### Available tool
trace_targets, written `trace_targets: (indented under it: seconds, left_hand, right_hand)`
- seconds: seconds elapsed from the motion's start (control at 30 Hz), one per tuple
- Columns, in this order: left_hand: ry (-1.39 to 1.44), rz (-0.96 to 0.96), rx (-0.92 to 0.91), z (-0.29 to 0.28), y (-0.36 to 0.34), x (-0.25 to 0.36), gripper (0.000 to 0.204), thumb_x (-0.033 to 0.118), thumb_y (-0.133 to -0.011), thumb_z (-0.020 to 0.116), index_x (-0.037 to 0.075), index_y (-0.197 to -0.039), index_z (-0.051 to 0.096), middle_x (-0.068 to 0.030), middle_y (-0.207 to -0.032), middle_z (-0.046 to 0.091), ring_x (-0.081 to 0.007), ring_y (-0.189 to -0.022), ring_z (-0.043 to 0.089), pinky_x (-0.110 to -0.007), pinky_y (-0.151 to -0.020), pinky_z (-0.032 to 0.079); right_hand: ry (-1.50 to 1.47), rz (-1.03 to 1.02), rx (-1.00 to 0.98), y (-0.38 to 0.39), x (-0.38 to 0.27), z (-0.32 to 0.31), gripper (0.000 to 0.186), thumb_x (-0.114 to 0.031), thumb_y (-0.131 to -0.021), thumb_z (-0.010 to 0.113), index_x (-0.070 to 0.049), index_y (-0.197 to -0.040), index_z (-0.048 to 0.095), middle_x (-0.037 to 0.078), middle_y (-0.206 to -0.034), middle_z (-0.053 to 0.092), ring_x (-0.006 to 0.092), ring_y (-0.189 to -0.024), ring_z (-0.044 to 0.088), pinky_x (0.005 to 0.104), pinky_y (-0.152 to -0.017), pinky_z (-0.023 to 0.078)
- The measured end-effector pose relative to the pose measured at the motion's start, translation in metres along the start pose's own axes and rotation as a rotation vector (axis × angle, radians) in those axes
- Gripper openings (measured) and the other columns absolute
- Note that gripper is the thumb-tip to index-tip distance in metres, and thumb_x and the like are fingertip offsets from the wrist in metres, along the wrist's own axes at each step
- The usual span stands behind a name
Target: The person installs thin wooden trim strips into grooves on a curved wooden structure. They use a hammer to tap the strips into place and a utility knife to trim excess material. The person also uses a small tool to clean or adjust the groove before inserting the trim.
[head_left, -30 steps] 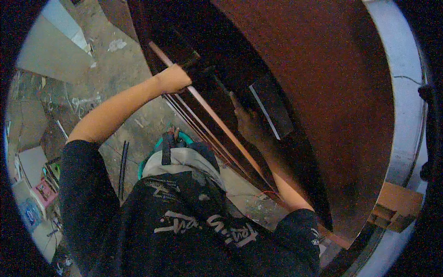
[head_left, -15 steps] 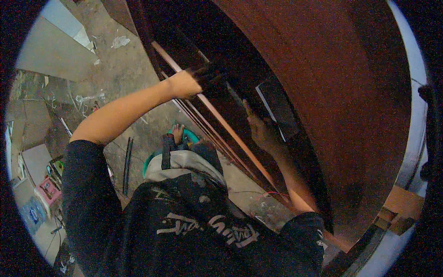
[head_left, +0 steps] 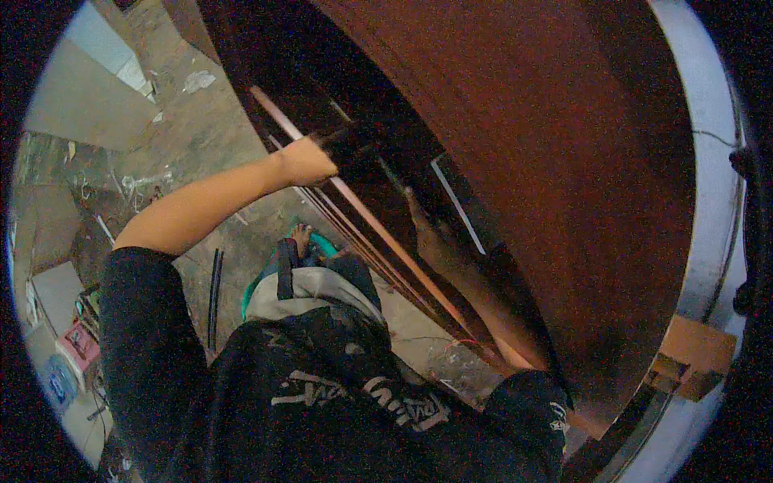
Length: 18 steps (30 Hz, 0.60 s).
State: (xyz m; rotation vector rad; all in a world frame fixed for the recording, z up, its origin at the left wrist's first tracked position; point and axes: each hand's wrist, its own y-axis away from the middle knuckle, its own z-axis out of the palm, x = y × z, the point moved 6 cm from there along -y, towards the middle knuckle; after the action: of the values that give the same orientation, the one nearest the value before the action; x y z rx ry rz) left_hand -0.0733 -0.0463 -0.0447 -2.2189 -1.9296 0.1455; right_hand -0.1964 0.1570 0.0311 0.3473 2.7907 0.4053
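Observation:
A large dark brown wooden cabinet-like piece [head_left: 555,201] has a shadowed opening with a long, light reddish-brown edge [head_left: 374,209] running along its near side. My left hand [head_left: 310,161] reaches over that edge into the opening; its fingers fade into the dark, so their grip cannot be seen. Deeper in the shade, my right hand [head_left: 431,233] has one finger pointing up toward a thin pale bar [head_left: 386,169]. Whether it touches the bar or holds anything is too dark to tell. A bright narrow strip [head_left: 457,205] lies just beyond the right hand.
Dark rods [head_left: 216,298] lie on the littered concrete floor [head_left: 181,173] to my left. A pink box [head_left: 79,342] stands at the far left. On the right is a cardboard box [head_left: 696,354]. My bare foot [head_left: 301,233] shows below the cabinet's edge.
The whole view has shifted a little, so the cabinet and both arms appear slightly further left and lower. Both hands stay at about the same places in the opening.

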Motion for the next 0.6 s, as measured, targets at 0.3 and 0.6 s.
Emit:
trace_targets:
  seconds: [0.3, 0.6]
  left_hand:
    - [-0.009, -0.039, 0.04, -0.024, 0.008, -0.005, 0.033, 0.018, -0.067, 0.069, 0.008, -0.098, 0.069, -0.019, -0.092, 0.068, -0.0387, -0.092, 0.066, -0.05, -0.085, 0.052]
    - [0.315, -0.222, -0.261, -0.059, 0.011, 0.024, 0.072, 0.044, -0.078, 0.06, -0.008, -0.127, 0.051, -0.0293, -0.144, 0.037, -0.0433, -0.13, 0.039, -0.049, -0.113, 0.025]
  right_hand:
    - [0.299, -0.211, 0.414, 0.011, -0.041, -0.035, 0.063, -0.003, -0.085, 0.051, -0.02, -0.145, 0.04, 0.026, -0.092, 0.066, 0.0382, -0.075, 0.066, 0.05, -0.075, 0.053]
    - [0.079, 0.054, 0.573, 0.039, 0.026, 0.01, 0.05, -0.02, -0.091, 0.063, -0.02, -0.139, 0.048, 0.017, -0.117, 0.064, 0.0373, -0.098, 0.065, 0.0448, -0.086, 0.053]
